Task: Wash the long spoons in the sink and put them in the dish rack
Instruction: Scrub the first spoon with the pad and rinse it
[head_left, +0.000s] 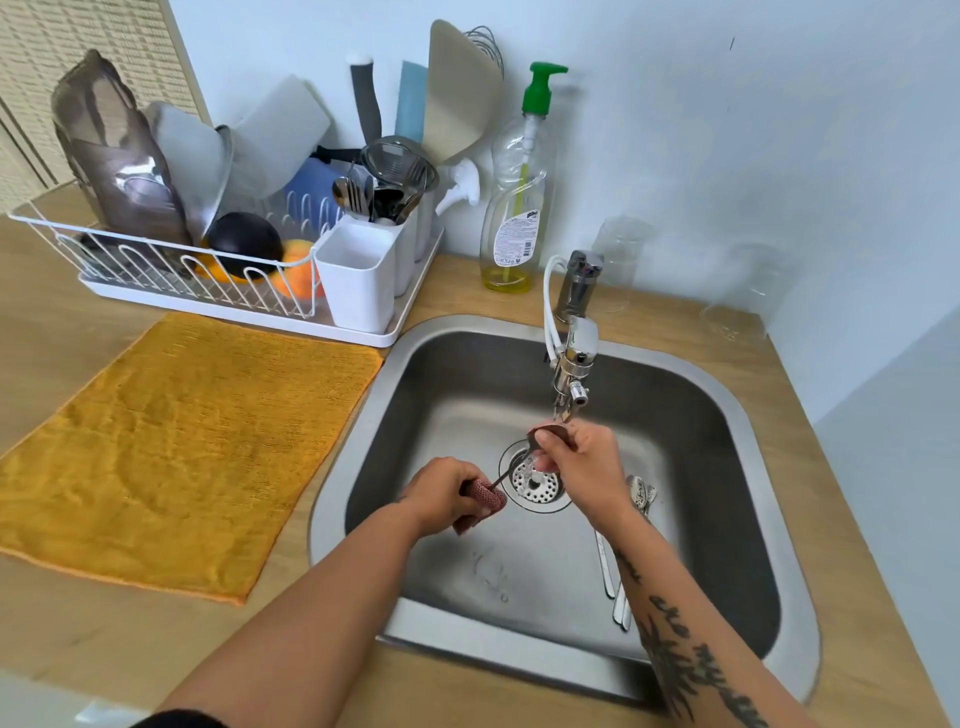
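Observation:
Over the steel sink, my right hand pinches the bowl end of a long metal spoon just under the faucet. My left hand grips a pink mesh scrubber wrapped around the spoon's handle end. The spoon slants above the drain strainer. More long spoons lie on the sink floor to the right, partly hidden by my right forearm. The white dish rack stands at the back left, with white cutlery cups.
The rack holds bowls, lids and cutlery. A yellow cloth lies on the wooden counter left of the sink. A dish soap bottle with a green pump stands behind the sink. Clear glasses sit at the back right.

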